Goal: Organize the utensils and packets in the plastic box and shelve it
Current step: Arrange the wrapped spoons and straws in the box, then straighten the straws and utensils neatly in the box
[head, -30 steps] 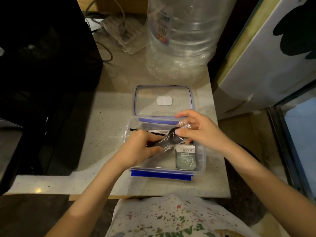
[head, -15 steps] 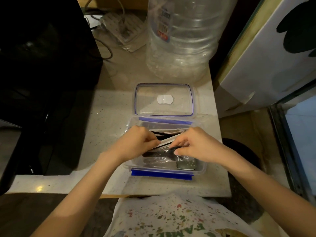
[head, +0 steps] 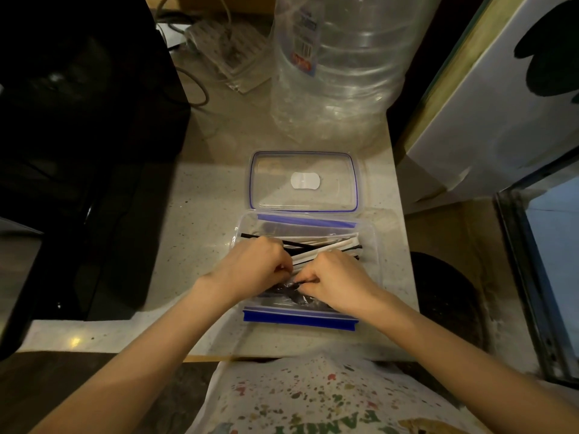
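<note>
Clear-wrapped utensil [head: 293, 289], pinched by curled fingers [head: 305, 281] (both hands)

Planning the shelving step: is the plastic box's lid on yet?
Off. The lid lies flat on the counter behind the open plastic box.

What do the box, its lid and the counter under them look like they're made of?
The box looks like clear, glossy plastic: the utensils show through its walls, and blue clips edge it. The lid, lying flat behind it, seems the same clear plastic with a blue seal line. The counter looks like polished speckled stone or a composite; which one I cannot tell.
</note>
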Motion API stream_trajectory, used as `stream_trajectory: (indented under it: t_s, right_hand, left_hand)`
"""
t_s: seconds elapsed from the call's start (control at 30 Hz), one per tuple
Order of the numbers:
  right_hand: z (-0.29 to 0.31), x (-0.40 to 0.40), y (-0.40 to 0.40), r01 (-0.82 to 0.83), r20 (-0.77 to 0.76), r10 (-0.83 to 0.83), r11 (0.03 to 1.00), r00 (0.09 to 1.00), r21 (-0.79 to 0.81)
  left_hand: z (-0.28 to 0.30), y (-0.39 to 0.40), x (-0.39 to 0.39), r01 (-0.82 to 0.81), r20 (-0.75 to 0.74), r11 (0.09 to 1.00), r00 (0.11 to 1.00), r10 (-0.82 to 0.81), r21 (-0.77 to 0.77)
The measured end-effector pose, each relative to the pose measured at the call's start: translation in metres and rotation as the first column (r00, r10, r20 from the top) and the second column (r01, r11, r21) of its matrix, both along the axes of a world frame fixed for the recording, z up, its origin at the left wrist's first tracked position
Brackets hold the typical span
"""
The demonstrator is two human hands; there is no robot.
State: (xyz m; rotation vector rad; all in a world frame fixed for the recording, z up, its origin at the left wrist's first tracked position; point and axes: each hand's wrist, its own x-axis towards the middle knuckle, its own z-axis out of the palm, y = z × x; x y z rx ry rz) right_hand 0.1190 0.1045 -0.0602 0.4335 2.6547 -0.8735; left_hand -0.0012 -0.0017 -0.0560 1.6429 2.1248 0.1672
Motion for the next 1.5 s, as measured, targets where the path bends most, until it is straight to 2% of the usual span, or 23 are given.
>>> stream_trajectory:
  t_s: [0.2, 0.3, 0.43, 0.57, 0.67, 0.8, 0.9, 1.1, 1.17, 1.27, 1.37, 1.5]
  right_hand:
    - [0.004, -0.004, -0.006, -0.201, 0.051, 0.195, 0.950, 0.980, 0.238]
    - [0.004, -0.005, -0.006, -0.264, 0.052, 0.260, 0.923, 0.964, 0.281]
    - [0.012, 0.003, 0.004, -0.226, -0.030, 0.237, 0.951, 0.971, 0.213]
    - [0.012, 0.008, 0.024, -0.101, -0.185, 0.156, 0.956, 0.970, 0.275]
    - [0.007, 0.006, 0.032, -0.144, -0.158, 0.202, 0.936, 0.966, 0.320]
    - [0.004, 0.003, 0.031, -0.201, -0.130, 0.267, 0.904, 0.955, 0.377]
    - [0.003, -0.002, 0.030, -0.228, -0.120, 0.303, 0.877, 0.945, 0.422]
    - [0.001, -0.006, 0.031, -0.250, -0.107, 0.327, 0.863, 0.939, 0.439]
    - [0.001, -0.006, 0.033, -0.235, -0.121, 0.310, 0.877, 0.943, 0.419]
    - [0.002, -0.004, 0.037, -0.184, -0.154, 0.251, 0.917, 0.955, 0.355]
    - [0.009, -0.002, 0.042, -0.133, -0.197, 0.199, 0.942, 0.960, 0.307]
    - [0.027, -0.002, 0.045, -0.014, -0.280, 0.044, 0.994, 0.959, 0.109]
  left_hand:
    - [-0.006, 0.009, 0.008, -0.035, -0.156, 0.999, 0.987, 0.039, 0.033]
    - [-0.007, 0.011, 0.017, -0.055, -0.209, 0.998, 0.976, 0.057, 0.019]
    - [-0.009, 0.008, 0.018, -0.120, -0.259, 0.993, 0.959, 0.113, -0.013]
    - [-0.008, 0.003, 0.018, -0.187, -0.291, 0.979, 0.944, 0.155, -0.084]
    - [-0.007, 0.003, 0.019, -0.179, -0.293, 0.981, 0.944, 0.149, -0.080]
    - [-0.006, 0.002, 0.019, -0.144, -0.281, 0.990, 0.950, 0.140, 0.006]
    - [-0.005, 0.001, 0.020, -0.142, -0.317, 0.989, 0.940, 0.126, -0.030]
    - [0.002, -0.001, 0.012, -0.075, -0.258, 0.993, 0.962, 0.096, 0.090]
    - [0.008, -0.002, 0.008, -0.134, -0.132, 0.978, 0.979, 0.155, 0.160]
    - [0.015, -0.004, -0.005, -0.232, -0.043, 0.941, 0.967, 0.249, 0.245]
    - [0.025, -0.004, -0.020, -0.289, 0.079, 0.922, 0.957, 0.277, 0.259]
    - [0.035, -0.009, -0.034, -0.349, 0.122, 0.900, 0.937, 0.328, 0.260]
